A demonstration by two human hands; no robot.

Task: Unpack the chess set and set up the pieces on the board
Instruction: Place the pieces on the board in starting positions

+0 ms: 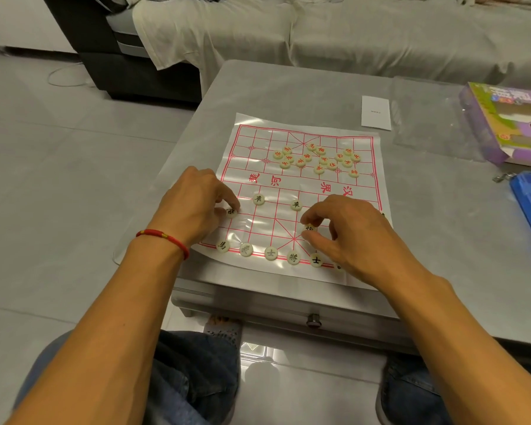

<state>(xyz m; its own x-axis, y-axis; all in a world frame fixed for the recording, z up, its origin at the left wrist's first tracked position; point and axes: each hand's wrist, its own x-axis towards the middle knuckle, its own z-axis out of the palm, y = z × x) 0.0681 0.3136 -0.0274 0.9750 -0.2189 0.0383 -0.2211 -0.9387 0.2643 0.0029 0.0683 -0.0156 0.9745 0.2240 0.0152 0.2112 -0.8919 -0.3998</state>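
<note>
Pinching black pieces — left hand (193,200); right hand (347,231) — on board (304,191).

Board (307,191) — glossy white sheet, red grid, flat at frame centre. Red-lettered pieces (316,157) heaped loosely in its upper half. Black-lettered pieces (270,253) — five in a row along the lower edge, two mid-board.

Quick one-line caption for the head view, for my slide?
Both hands, left hand and right hand, each pinch a black-marked piece on the board; red-marked pieces lie clustered beyond.
</note>
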